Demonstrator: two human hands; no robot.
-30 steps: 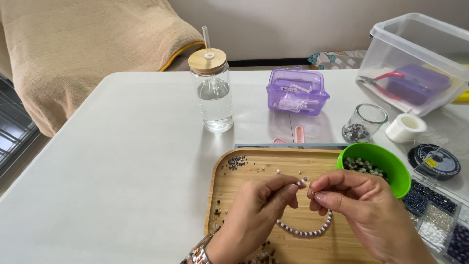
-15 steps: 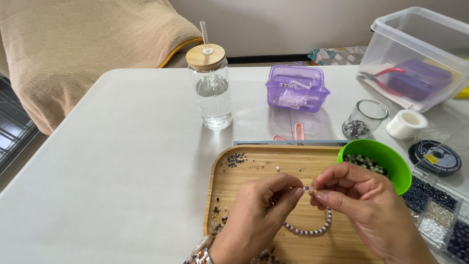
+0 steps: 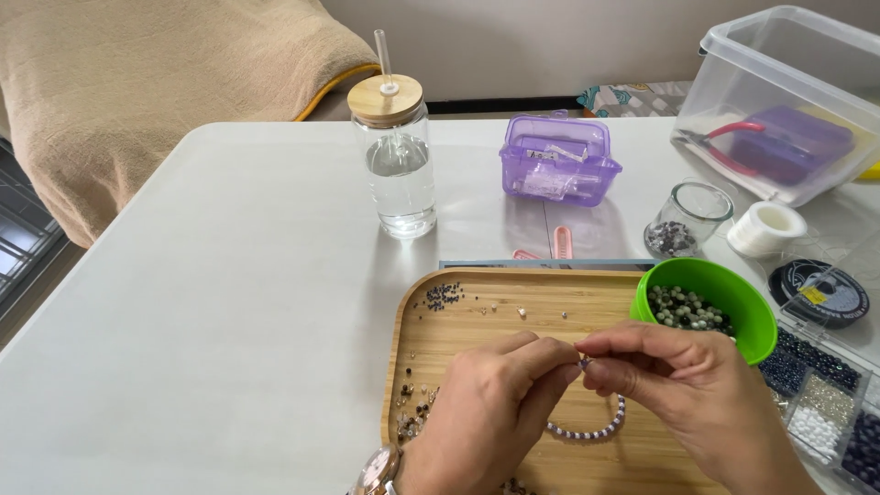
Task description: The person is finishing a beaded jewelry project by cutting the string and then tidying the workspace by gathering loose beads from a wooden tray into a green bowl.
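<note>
Both hands' grip pinches the bead strand (image 3: pixel 591 431), which loops just below.

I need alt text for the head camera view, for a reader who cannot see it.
Two hands, left hand and right hand, pinch a strand of pale beads above a wooden tray. A green bowl of beads stands beside it on the white table, with a lidded glass of water and a purple box behind.
</note>
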